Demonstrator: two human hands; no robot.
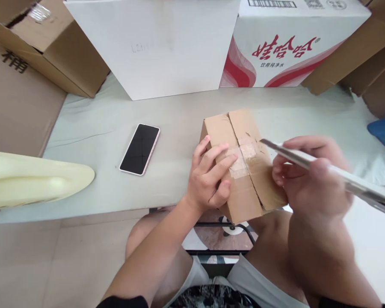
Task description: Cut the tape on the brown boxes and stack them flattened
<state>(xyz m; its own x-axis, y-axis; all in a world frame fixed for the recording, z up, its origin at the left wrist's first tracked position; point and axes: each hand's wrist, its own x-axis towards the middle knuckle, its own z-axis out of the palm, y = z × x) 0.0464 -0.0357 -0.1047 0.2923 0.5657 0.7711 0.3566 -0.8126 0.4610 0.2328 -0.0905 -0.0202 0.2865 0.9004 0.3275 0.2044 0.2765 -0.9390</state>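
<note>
A small brown cardboard box (244,128) sealed with clear tape lies at the near edge of the pale table (179,111). My left hand (208,175) rests on the box's left top, fingers laid flat over the taped seam. My right hand (311,179) is closed round a long silver blade-like tool (356,184). The tool's tip points left and sits just above the box's top near the tape. The tool is blurred by motion.
A black phone (140,148) in a pink case lies left of the box. A white box (160,47) and a red-and-white carton (288,42) stand at the back. Brown cartons (51,47) flank both sides. A cream plastic object (35,179) juts in at left.
</note>
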